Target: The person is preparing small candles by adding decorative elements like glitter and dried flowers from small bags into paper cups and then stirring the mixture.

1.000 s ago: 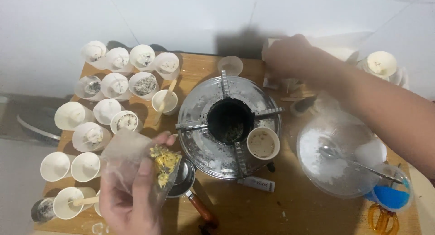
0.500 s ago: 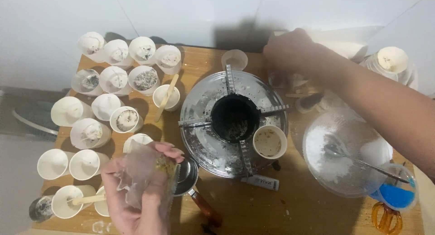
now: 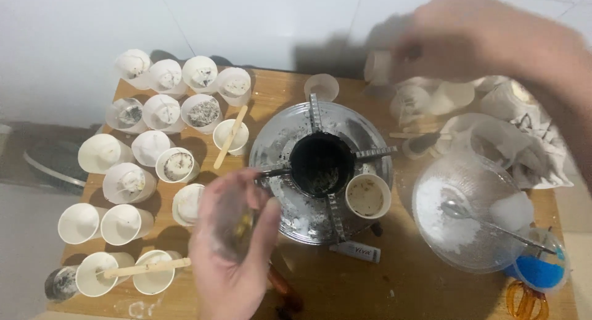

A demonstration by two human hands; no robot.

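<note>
The wooden bench [image 3: 333, 283] carries everything here, and its biggest item is the single round metal stove [image 3: 320, 172] with a blackened well and four pot-rest arms. Half a second ago the left hand [image 3: 231, 246] was low at the near edge, fingers bunched round a crumpled clear plastic bag of yellow dried flowers [image 3: 237, 224]; now it has slid up and right, overlapping the stove's near-left rim and hiding the small metal saucepan that showed beside it. It clasps the bag, of which only a yellow glint shows between the fingers.

The right hand [image 3: 468, 36] has risen from the back of the bench and is blurred high at the far right; it looks curled round a small white paper cup [image 3: 377, 66], though the blur makes the grip uncertain. Judging by this, the flowers are being brought toward the stove while a fresh cup is fetched.

One clear glass bowl of white powder [image 3: 472, 209] holds one metal spoon [image 3: 459, 210]. One cup of brownish liquid [image 3: 367, 195] stands on the stove. Left of the stove I count about eighteen white paper cups [image 3: 123, 224], and two flat wooden sticks [image 3: 229, 138]. One small tub with blue contents [image 3: 538, 269] sits at the right edge.
</note>
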